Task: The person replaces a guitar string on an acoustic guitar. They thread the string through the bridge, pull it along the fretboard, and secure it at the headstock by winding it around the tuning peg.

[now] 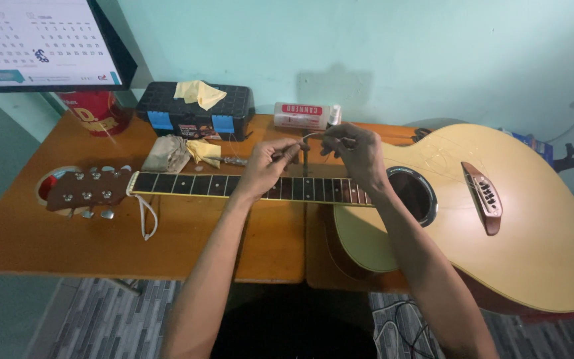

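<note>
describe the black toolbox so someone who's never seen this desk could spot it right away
Start at the wooden table on which the acoustic guitar lies. Along the back edge by the wall, behind the guitar's neck, sits the black toolbox. Its blue latches and the yellow cloth draped on its lid mark it out from the red tin beside it.

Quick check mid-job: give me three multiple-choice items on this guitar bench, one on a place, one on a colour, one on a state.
1. Where does the black plastic toolbox sit?
A. at the table's back edge by the wall
B. on the floor
C. on the guitar body

2. The cloth on the toolbox is:
A. blue
B. yellow
C. black

3. The pale wooden acoustic guitar:
A. stands upright
B. hangs on the wall
C. lies flat, face up

Answers: 1 A, it stands against the wall; 2 B, plainly yellow; 3 C, the soundhole faces up while the left hand and right hand work above the neck.
</note>
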